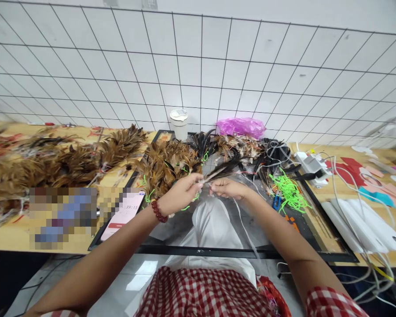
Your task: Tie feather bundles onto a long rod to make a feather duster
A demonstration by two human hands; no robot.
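left hand (pixel 188 187) clamps dark feathers (pixel 223 170) just right of the brown feather pile (pixel 171 160); right hand (pixel 229 188) farther right, fingertips together, gripping white strip (pixel 240 215)? can't tell!

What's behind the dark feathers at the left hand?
Beyond those dark feathers lies a mixed feather heap, then a purple plastic bag and the tiled wall. Whatever is under the heap or bag is covered and cannot be seen.
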